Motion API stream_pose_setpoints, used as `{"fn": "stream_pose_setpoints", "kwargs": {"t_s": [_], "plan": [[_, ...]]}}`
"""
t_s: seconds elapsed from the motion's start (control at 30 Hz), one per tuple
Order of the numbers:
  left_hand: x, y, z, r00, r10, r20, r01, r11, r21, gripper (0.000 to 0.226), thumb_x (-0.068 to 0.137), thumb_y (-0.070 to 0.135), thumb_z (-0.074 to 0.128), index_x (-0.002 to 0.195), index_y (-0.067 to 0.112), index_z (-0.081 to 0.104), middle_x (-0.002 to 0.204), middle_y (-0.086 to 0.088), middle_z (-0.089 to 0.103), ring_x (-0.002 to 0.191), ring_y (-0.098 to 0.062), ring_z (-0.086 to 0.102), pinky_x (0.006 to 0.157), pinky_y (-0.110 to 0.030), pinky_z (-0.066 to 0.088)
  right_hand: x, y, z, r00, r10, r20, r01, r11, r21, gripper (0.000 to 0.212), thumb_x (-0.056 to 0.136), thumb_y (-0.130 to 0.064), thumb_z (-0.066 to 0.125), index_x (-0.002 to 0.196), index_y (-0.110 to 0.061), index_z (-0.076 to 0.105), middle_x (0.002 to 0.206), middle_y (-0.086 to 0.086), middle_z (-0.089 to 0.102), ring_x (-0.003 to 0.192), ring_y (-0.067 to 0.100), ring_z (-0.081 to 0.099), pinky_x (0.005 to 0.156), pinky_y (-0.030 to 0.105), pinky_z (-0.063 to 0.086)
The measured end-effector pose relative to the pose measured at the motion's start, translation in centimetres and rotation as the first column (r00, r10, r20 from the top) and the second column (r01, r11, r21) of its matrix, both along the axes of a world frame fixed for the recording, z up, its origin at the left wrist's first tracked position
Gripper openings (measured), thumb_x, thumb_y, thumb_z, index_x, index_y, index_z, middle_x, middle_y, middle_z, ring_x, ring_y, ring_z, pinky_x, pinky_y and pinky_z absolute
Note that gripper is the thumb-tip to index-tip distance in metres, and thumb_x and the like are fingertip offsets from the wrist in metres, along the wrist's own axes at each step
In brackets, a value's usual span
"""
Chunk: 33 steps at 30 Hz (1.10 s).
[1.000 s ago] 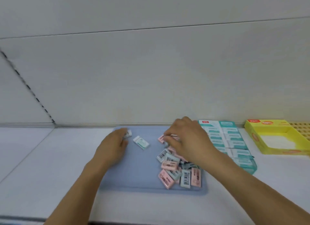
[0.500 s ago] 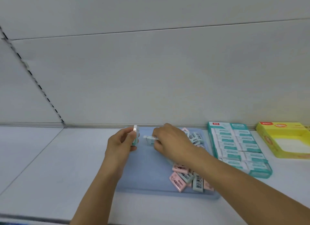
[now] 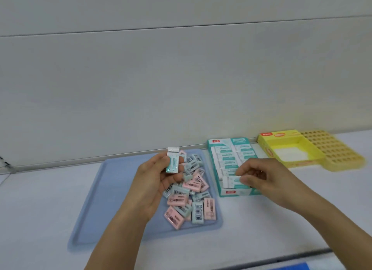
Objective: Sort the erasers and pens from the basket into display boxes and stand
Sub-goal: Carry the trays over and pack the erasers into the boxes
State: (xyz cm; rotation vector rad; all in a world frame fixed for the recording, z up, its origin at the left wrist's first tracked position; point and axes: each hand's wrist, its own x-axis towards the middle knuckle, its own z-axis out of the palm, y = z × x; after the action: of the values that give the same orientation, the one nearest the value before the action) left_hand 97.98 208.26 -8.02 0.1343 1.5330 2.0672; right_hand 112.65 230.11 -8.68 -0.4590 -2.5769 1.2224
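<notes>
A flat blue tray (image 3: pixel 112 199) lies on the white shelf with several pink and pale-blue wrapped erasers (image 3: pixel 189 201) heaped at its right side. Over that heap my left hand (image 3: pixel 155 181) holds a white-and-teal eraser (image 3: pixel 173 161) upright between thumb and fingers. To the right stands a teal display box (image 3: pixel 223 148) with rows of white-and-teal erasers. My right hand (image 3: pixel 259 175) is at the box's front row, fingers pinched on another white-and-teal eraser (image 3: pixel 231 182) lying among the row.
A yellow display box (image 3: pixel 314 152) with a white floor stands right of the teal box. Behind and right of it lies a yellow grid stand (image 3: pixel 338 150) full of square holes. A grey wall panel rises directly behind everything.
My right hand moved from the tray over to the teal box's front row with an eraser. My left hand lifted its eraser higher above the heap. The camera turned right.
</notes>
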Motion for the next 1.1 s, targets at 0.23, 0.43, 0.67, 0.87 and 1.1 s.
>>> {"fn": "stream_pose_setpoints", "kwargs": {"t_s": [0.23,0.43,0.67,0.87,1.1], "plan": [[1.7,0.9,0.3,0.995,-0.072,-0.072,0.07,0.997,-0.033,0.021,0.097,0.004,0.05,0.103,0.008,0.07,0.093,-0.012,0.075,0.081,-0.02,0.072,0.075,-0.026,0.06,-0.6,0.2,-2.1,0.997,0.038,-0.063,-0.022,0.971,0.237,0.018,0.083,-0.007,0.071,0.084,-0.025,0.075,0.085,-0.011,0.06,0.082,0.006,0.059,0.069,0.015,0.044],[3.0,1.8,0.5,0.984,-0.13,-0.119,0.118,0.987,-0.107,0.024,0.096,0.002,0.052,0.106,0.017,0.068,0.1,-0.011,0.074,0.087,-0.02,0.073,0.077,-0.026,0.059,0.3,-0.5,-3.2,0.991,0.117,-0.069,-0.074,0.891,0.448,0.024,0.091,-0.045,0.049,0.094,-0.032,0.07,0.091,-0.017,0.049,0.085,0.008,0.053,0.065,0.026,0.05],[4.9,4.0,1.0,0.96,-0.211,-0.186,0.197,0.976,-0.087,0.028,0.093,-0.002,0.057,0.118,0.01,0.057,0.103,-0.018,0.071,0.088,-0.026,0.073,0.072,-0.025,0.059,-0.2,-2.3,-0.7,0.973,-0.004,-0.232,0.024,0.996,0.084,0.025,0.084,-0.053,0.054,0.095,-0.034,0.066,0.089,-0.016,0.058,0.084,0.007,0.057,0.068,0.014,0.043],[6.3,7.3,-0.1,0.715,-0.372,-0.592,0.117,0.899,-0.423,0.021,0.097,0.022,0.055,0.118,0.024,0.055,0.116,0.004,0.066,0.107,-0.013,0.063,0.091,-0.027,0.053,-0.1,-0.6,0.9,0.884,-0.252,-0.393,0.138,0.945,-0.296,0.009,0.095,-0.007,0.055,0.09,-0.008,0.062,0.082,0.005,0.068,0.065,0.01,0.061,0.058,0.025,0.049],[5.3,7.2,-4.1,-0.063,-0.811,-0.581,-0.163,0.583,-0.796,0.057,0.096,0.05,0.016,0.147,0.033,0.033,0.159,0.016,0.018,0.149,-0.007,0.006,0.118,-0.032,-0.006,3.1,3.9,-0.9,0.995,-0.019,-0.102,0.034,0.988,0.148,0.023,0.093,-0.008,0.058,0.098,-0.03,0.059,0.083,-0.012,0.062,0.074,0.009,0.055,0.065,0.016,0.043]]}}
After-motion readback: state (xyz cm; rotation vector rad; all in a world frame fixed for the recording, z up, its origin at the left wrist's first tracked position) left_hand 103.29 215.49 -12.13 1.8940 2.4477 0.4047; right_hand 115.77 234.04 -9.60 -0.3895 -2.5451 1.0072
